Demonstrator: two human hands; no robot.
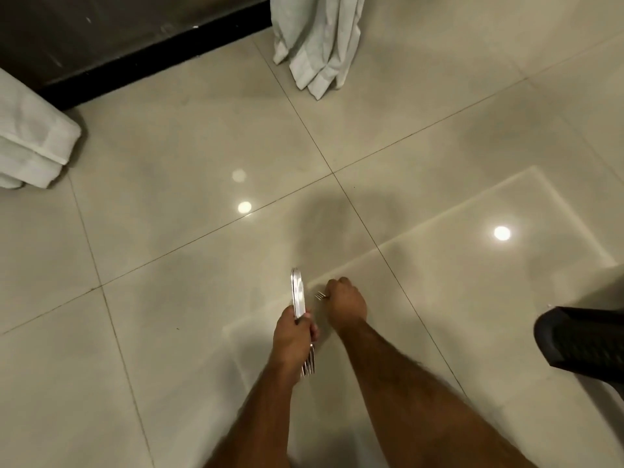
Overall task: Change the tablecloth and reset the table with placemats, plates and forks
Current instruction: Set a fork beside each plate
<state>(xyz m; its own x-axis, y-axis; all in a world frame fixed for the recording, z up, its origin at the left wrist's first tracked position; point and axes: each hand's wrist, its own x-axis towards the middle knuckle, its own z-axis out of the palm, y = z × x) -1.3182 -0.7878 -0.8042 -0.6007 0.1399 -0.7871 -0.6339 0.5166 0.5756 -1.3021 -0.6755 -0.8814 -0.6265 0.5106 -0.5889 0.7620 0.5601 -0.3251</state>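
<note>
Lower centre: left hand grips bundled shiny metal forks; right hand closed around single silver fork, probably separated for placing.

I am facing open tiled floor, lying bare ahead of my hands. Beyond that floor a hanging white cloth is blocking the far middle, a white-draped corner is crowding its left edge, and a black chair is standing at its right.
</note>
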